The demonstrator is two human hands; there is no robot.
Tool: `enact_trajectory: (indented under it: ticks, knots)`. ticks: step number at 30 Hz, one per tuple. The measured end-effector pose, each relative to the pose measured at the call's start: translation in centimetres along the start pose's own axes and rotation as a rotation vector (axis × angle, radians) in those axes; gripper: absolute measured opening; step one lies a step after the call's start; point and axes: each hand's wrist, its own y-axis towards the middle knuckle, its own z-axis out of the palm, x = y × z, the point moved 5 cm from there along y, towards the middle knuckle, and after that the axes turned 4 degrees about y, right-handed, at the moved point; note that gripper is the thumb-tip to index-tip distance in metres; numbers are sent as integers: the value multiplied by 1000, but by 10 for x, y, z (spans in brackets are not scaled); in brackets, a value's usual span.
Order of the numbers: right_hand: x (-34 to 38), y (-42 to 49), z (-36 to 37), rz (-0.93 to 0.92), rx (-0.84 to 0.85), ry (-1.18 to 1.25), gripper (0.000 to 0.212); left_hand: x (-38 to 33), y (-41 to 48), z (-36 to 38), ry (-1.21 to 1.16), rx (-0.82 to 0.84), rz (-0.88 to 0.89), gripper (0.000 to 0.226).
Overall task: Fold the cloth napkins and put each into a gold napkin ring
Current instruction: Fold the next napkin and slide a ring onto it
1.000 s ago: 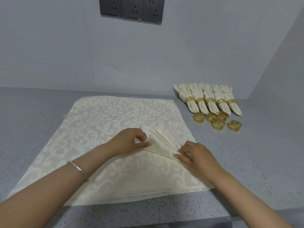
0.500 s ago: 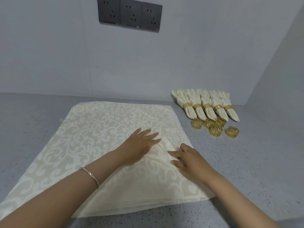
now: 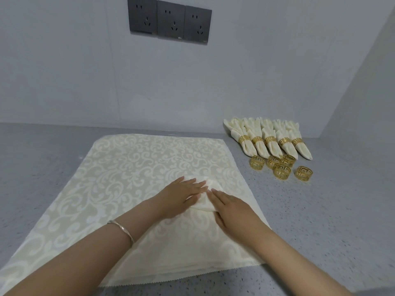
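Five ringed napkins point(image 3: 275, 149), five loose gold rings point(image 3: 282, 172), three wall sockets point(image 3: 171, 23), one bracelet point(image 3: 125, 230)

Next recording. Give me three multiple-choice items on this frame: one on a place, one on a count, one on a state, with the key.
1. Where do the loose gold rings lie?
A) on the counter, in front of the finished napkins
B) on the patterned cloth
C) beside the bracelet

2. How many rings hold no napkin?
A) three
B) five
C) seven

3. How do the left hand and right hand lie?
A) both flat on the folded napkin
B) the left lifts a ring
C) the right is curled shut and idle

Key:
1 A: the empty rings sit just nearer the camera than the ringed row.
2 B: five empty rings can be counted.
3 A: straight fingers of both hands press the fold.
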Motion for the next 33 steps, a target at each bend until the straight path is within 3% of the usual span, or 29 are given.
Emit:
enact_trajectory:
  ticks: [3, 7, 10, 13, 16, 18, 20, 22, 25, 28, 30, 33]
  knots:
    - [7, 14, 4, 90, 37, -58, 68, 1, 3, -3, 13, 23, -11, 42]
    - [11, 25, 5, 159, 10, -119, 49, -2, 2, -5, -25, 33, -44, 43]
    - [11, 24, 1, 228, 53, -99, 44, -6, -1, -9, -32, 46, -62, 59]
    - [-13, 17, 4, 334, 81, 174, 34, -8, -8, -22, -6, -56, -31, 55]
    - [-33, 13, -21, 529, -129, 705, 31, -15, -20, -50, 5, -289, 34, 53]
    - [-48, 15, -27, 794, -156, 1114, 31, -23, -30, -66, 55, -392, 102, 56]
    - [-53, 17, -22, 1037, 57, 1477, 5, -31, -37, -72, 158, -418, 168, 64]
    - [-49, 18, -13, 1123, 390, 1586, 31, -35, -39, -65, 248, -338, 200, 72]
    - [-39, 14, 6, 1104, 753, 1502, 39, -34, -36, -35, 267, -81, 180, 82]
    - [-37, 13, 19, 1075, 879, 1447, 48, -31, -37, -6, 194, 101, 102, 86]
    - [-40, 14, 26, 1062, 917, 1437, 62, -30, -37, 3, 135, 145, 53, 86]
    - [-50, 16, 30, 1018, 908, 1221, 70, -32, -34, 4, 93, 157, 20, 82]
